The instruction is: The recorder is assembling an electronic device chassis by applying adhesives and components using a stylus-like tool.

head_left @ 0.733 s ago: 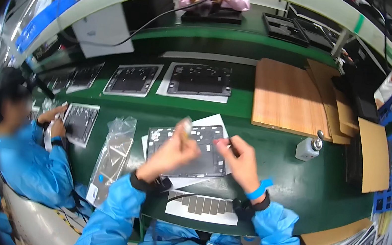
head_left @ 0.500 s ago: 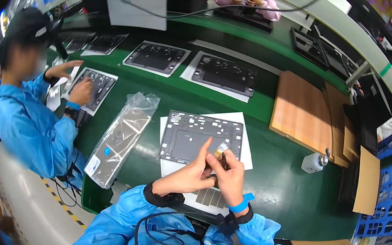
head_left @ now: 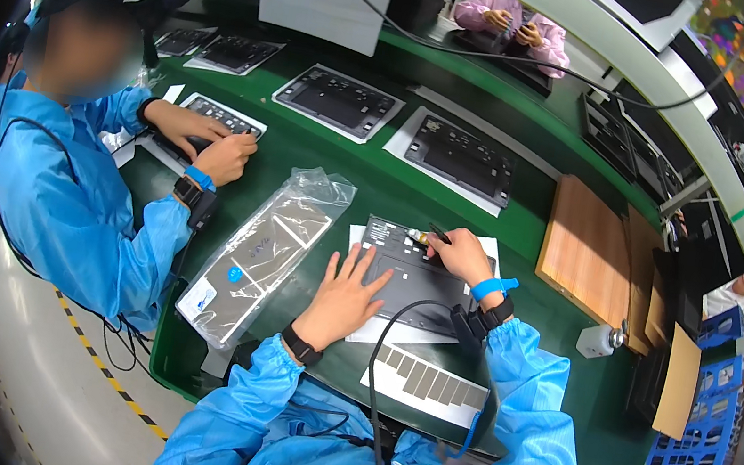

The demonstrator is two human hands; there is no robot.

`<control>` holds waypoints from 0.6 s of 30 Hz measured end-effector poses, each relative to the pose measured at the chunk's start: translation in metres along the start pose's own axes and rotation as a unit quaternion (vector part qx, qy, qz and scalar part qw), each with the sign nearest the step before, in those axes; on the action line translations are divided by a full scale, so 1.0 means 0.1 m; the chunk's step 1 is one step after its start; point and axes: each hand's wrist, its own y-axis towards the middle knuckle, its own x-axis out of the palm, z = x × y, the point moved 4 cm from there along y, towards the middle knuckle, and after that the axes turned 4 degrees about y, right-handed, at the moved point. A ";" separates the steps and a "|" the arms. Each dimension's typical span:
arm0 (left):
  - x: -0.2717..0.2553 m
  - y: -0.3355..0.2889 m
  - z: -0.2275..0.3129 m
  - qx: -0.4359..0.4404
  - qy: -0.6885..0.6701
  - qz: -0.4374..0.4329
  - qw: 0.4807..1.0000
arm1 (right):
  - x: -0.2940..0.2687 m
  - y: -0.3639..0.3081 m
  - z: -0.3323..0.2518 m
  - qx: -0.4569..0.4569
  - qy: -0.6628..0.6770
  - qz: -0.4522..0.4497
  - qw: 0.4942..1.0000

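Note:
My left hand [head_left: 340,302] lies with its fingers spread at the left edge of a dark grey flat panel [head_left: 426,290]. The panel carries several small white patches and rests on a white sheet [head_left: 365,334]. Over its upper part, my right hand [head_left: 465,257] is closed around a slim dark tool [head_left: 438,232]. A small pale-and-yellow piece [head_left: 417,236] shows at the fingertips against the panel; its exact kind is unclear. Close to my body lies a white sheet with grey rectangular strips [head_left: 427,380].
Left of the panel lies a clear plastic bag [head_left: 268,242] of flat parts. A co-worker [head_left: 98,185] handles another panel at the left. More panels [head_left: 338,102] line the back. To the right are a wooden board [head_left: 587,248], a white bottle [head_left: 599,341] and a blue crate [head_left: 695,421].
My hands have parted: the left now spreads over the panel's left edge, and the right has moved onto its upper part with the tool. The view has shifted, showing more of the strip sheet.

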 end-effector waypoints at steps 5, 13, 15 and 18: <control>-0.01 0.00 -0.01 0.003 -0.011 0.014 1.000 | 0.16 0.14 0.01 0.033 0.020 -0.011 0.999; 0.01 0.05 -0.03 0.005 -0.005 0.020 1.000 | 0.11 0.20 0.01 0.032 -0.004 -0.012 0.999; -0.03 0.06 -0.01 0.004 0.002 0.016 1.000 | 0.09 0.16 -0.03 0.027 -0.018 0.001 0.999; -0.05 0.03 -0.02 0.006 0.018 0.012 1.000 | -0.05 -0.03 -0.16 0.014 -0.084 0.055 0.995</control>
